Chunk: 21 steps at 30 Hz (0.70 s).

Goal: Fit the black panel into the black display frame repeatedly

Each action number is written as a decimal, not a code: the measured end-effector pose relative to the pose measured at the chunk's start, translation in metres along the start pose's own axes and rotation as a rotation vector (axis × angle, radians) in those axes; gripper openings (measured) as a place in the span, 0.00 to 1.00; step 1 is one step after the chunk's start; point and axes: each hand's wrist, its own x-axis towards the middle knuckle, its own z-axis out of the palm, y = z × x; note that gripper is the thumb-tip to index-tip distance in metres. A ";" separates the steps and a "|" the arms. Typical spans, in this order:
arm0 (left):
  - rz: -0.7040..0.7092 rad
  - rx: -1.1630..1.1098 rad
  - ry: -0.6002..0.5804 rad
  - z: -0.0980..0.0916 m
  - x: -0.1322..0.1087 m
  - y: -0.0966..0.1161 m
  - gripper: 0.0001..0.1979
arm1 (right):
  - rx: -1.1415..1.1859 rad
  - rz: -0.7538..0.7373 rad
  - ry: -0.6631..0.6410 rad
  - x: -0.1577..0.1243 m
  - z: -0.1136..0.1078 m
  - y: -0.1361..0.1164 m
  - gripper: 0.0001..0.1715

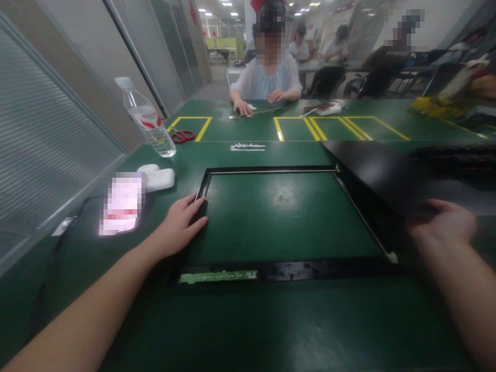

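Observation:
A black rectangular frame [329, 269] lies flat on the green table. A narrow green circuit board [218, 277] sits along the left part of its wide near bar. My left hand [180, 225] rests over the frame's left side, its fingers stretched and apart. On the right, my right hand [445, 225] grips the near edge of a thin, dark, glossy panel [372, 170]. The panel is raised at a tilt, with its far left corner beside the frame's upper right corner. Some of the right fingers are hidden or blurred against the dark panel.
To the left are a lit phone [122, 204], a white case [160, 179] and a water bottle [149, 121]. Red-handled scissors [183, 136] and small white pieces [247, 147] lie farther back. A person [267, 77] works across the table, which bears yellow tape outlines [315, 129].

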 end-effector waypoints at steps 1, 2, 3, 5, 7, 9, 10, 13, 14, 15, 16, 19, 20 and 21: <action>0.003 -0.001 0.001 0.000 0.000 -0.001 0.40 | -0.004 0.004 0.020 -0.001 0.001 0.000 0.12; 0.005 -0.001 0.001 0.000 0.000 -0.001 0.40 | -0.007 0.009 0.045 -0.002 0.001 -0.001 0.12; 0.006 -0.001 -0.001 0.000 0.000 -0.001 0.39 | -0.008 0.010 0.062 -0.005 0.002 -0.002 0.12; -0.001 -0.001 -0.016 -0.001 -0.001 0.000 0.40 | 0.001 0.004 0.052 -0.011 0.005 -0.005 0.12; -0.018 -0.011 -0.026 -0.002 -0.001 0.002 0.42 | 0.014 0.009 0.022 -0.019 0.007 -0.008 0.13; -0.029 -0.029 -0.015 -0.002 -0.002 0.003 0.42 | 0.021 0.026 -0.025 -0.027 0.009 -0.010 0.14; -0.031 -0.038 -0.001 -0.002 -0.002 0.004 0.41 | 0.018 0.027 -0.049 -0.030 0.009 -0.012 0.15; -0.022 -0.063 0.051 -0.001 -0.002 0.003 0.39 | -0.015 0.014 -0.090 -0.036 0.010 -0.014 0.16; -0.017 -0.071 0.066 -0.001 -0.002 0.002 0.38 | -0.026 0.011 -0.098 -0.038 0.010 -0.015 0.16; -0.012 -0.079 0.080 -0.002 -0.003 0.003 0.38 | -0.034 0.012 -0.101 -0.040 0.010 -0.016 0.15; -0.007 -0.086 0.096 -0.003 -0.003 0.004 0.37 | -0.039 0.016 -0.104 -0.042 0.010 -0.017 0.15; 0.013 -0.120 0.172 -0.008 -0.005 0.012 0.32 | -0.046 -0.001 -0.119 -0.051 0.010 -0.020 0.12; 0.022 -0.150 0.211 -0.010 -0.006 0.015 0.30 | -0.043 -0.011 -0.124 -0.054 0.009 -0.020 0.12; 0.025 -0.201 0.253 -0.012 -0.008 0.019 0.29 | -0.034 -0.023 -0.140 -0.056 0.008 -0.021 0.12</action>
